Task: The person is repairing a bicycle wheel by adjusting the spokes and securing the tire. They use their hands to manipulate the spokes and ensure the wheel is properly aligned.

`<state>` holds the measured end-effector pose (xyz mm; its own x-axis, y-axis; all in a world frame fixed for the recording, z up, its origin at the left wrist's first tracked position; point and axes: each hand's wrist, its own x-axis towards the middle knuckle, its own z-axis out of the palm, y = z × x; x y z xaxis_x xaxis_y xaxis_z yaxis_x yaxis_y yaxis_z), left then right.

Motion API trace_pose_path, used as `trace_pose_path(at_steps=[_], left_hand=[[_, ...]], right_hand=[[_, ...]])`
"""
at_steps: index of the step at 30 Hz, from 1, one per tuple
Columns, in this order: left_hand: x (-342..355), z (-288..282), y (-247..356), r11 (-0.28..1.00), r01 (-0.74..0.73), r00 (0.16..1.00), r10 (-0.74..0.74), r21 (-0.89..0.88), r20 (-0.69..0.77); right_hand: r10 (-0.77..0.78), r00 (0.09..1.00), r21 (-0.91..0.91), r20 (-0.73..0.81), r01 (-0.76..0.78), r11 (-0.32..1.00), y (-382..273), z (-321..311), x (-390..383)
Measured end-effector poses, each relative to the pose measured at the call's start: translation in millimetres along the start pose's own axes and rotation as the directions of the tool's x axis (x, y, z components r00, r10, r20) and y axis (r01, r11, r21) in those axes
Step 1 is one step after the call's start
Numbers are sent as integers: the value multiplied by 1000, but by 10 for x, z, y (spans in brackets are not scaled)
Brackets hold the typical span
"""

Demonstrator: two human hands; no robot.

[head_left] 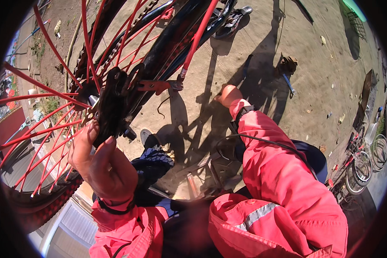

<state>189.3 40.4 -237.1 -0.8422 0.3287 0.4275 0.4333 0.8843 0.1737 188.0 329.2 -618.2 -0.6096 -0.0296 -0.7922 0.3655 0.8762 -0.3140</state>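
Note:
A bicycle wheel with red spokes (43, 131) fills the upper left, joined to a dark frame tube (157, 64). My left hand (101, 157) has its fingers curled against the lower edge of a black bracket (109, 109) by the hub; what they hold is unclear. A small red and metal part (157, 86) is on the frame above. My right hand (227, 94) reaches over the ground to the right of the frame, its fingertips largely hidden. A dark cable (262, 142) runs across my right sleeve.
A blue-handled tool (288, 84) lies on the dirt ground (314, 99) near a dark crumpled object (287, 64). A dark pile (230, 23) sits at top. More bicycles (359, 170) are at the right edge, a green object (351, 9) at top right. My shoe (148, 137) shows below the frame.

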Motion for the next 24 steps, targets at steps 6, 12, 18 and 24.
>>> trace_pose_path(at_steps=[6, 12, 18, 24], left_hand=[[27, 2, 9, 1000, 8, 1000, -8, -24, -2], [23, -1, 17, 1000, 3, 1000, -2, 8, -21], [61, -40, 46, 999, 3, 999, -2, -32, 35], [79, -32, 48, 999, -19, 999, 18, -30, -31]], right_hand=[[-11, 988, -116, -152, -7, 993, 97, 219, 140], [19, 999, -198, -40, -27, 980, 40, 202, 164], [19, 990, -168, -139, -42, 985, 123, 271, 251], [-281, 954, -35, -108, 279, 960, -234, -104, -50]])
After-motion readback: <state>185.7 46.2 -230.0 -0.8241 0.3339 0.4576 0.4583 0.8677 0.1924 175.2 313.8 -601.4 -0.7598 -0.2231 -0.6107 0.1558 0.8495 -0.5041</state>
